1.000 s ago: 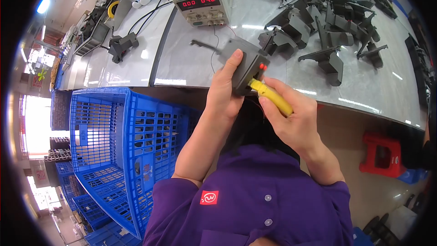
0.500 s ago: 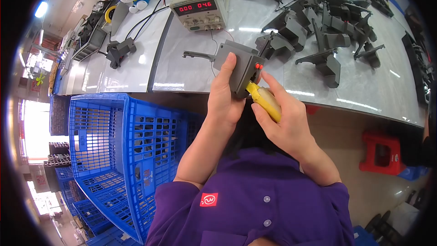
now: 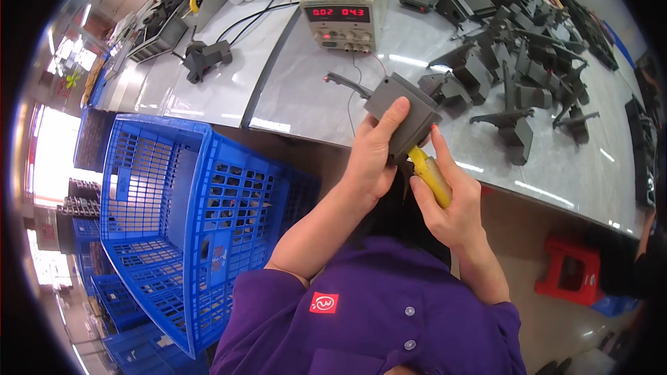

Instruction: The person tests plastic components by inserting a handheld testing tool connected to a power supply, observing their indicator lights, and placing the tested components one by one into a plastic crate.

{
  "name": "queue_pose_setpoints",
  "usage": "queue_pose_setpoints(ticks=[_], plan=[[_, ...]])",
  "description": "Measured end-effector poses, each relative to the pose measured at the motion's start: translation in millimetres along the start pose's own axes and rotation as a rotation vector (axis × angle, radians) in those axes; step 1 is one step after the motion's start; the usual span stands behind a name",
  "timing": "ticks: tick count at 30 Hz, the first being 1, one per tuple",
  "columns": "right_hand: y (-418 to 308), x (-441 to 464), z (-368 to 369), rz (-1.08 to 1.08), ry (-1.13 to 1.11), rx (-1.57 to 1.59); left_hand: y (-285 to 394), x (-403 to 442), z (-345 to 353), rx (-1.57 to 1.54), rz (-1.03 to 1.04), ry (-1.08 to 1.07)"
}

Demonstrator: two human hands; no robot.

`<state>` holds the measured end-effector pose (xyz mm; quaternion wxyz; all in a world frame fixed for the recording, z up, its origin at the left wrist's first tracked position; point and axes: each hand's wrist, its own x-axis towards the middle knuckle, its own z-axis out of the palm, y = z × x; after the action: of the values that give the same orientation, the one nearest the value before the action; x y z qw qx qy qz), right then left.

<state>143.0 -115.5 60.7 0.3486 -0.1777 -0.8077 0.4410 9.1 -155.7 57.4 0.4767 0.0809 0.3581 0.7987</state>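
Observation:
A dark grey plastic housing (image 3: 405, 112) with a slim side arm is gripped in my left hand (image 3: 375, 149), thumb across its flat face. In my right hand (image 3: 455, 205) is a yellow-wrapped handheld piece (image 3: 432, 177) with a pale side; its exact kind is unclear. Its tip meets the housing's lower right edge, where the contact point is hidden. My right index finger reaches up beside that edge, close to a small red glow. Behind the housing, a bench power supply (image 3: 342, 17) shows red digits, and thin wires run down from it.
Several similar grey housings (image 3: 514, 135) lie heaped on the right of the bench (image 3: 292, 90). Another grey part (image 3: 205, 59) sits at left. A large blue crate (image 3: 201, 236) stands below the bench's left side, and a red stool (image 3: 568, 271) at lower right.
The view has shifted and turned slightly. The housing has tilted, showing more of its flat face and less of its red lights. The supply's digits went from 0.00 and 04.6 to 0.02 and 04.3.

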Motion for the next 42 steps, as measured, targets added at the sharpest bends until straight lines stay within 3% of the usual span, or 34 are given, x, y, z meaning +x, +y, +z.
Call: queue_pose_setpoints(ticks=[6,8,9,11,15,19,22,24,25,26,28,30,32,34,36,39,42], plan=[[8.5,-1.8,1.4,-0.006,-0.005,0.053,2.4,-0.5,0.1,0.048,-0.035,-0.004],[28.4,-6.5,2.9,0.019,0.012,0.217,2.4,-2.4,3.7,0.079,0.048,0.020],[33.8,-8.8,7.1,0.168,0.040,0.467,2.2,-4.2,5.6,0.113,0.128,0.046],[61.7,-12.2,9.7,0.261,0.012,0.881,2.8,-10.4,6.4,0.200,0.114,-0.054],[94.9,-24.9,21.3,0.379,-0.043,1.278,-18.6,-8.6,-0.9,0.438,0.313,-0.201],[104.9,-32.2,28.8,0.428,-0.027,1.414,-19.0,-16.6,2.3,0.597,0.299,-0.171],[109.2,-33.9,26.1,0.428,-0.045,1.514,-32.2,-8.4,-9.1,0.509,0.387,-0.201],[111.0,-34.9,20.9,0.430,-0.036,1.594,-9.8,-16.2,-8.4,0.914,0.358,-0.135],[113.2,-35.4,18.1,0.427,-0.035,1.591,0.9,-20.6,-2.9,1.192,0.584,-0.054],[117.2,-36.1,15.5,0.401,-0.079,1.592,8.9,-22.1,-5.1,1.273,0.794,-0.054],[122.8,-40.0,14.9,0.387,-0.120,1.607,19.8,-20.4,-3.4,1.251,1.139,-0.107],[126.3,-41.6,17.2,0.385,-0.204,1.616,36.7,0.1,17.1,1.395,1.529,-0.001],[118.1,-40.7,21.8,0.379,-0.228,1.609,39.7,7.8,17.9,1.420,1.467,-0.030],[112.9,-41.3,23.9,0.397,-0.203,1.622,38.4,10.9,11.5,1.153,0.826,-0.369],[112.1,-39.8,22.0,0.385,-0.211,1.574,42.7,4.0,18.1,1.126,0.762,-0.366],[118.8,-40.9,20.4,0.371,-0.250,1.472,44.3,4.0,16.7,1.240,0.828,-0.438],[116.9,-41.5,22.3,0.376,-0.276,1.432,41.4,3.5,17.5,1.181,0.805,-0.354]])
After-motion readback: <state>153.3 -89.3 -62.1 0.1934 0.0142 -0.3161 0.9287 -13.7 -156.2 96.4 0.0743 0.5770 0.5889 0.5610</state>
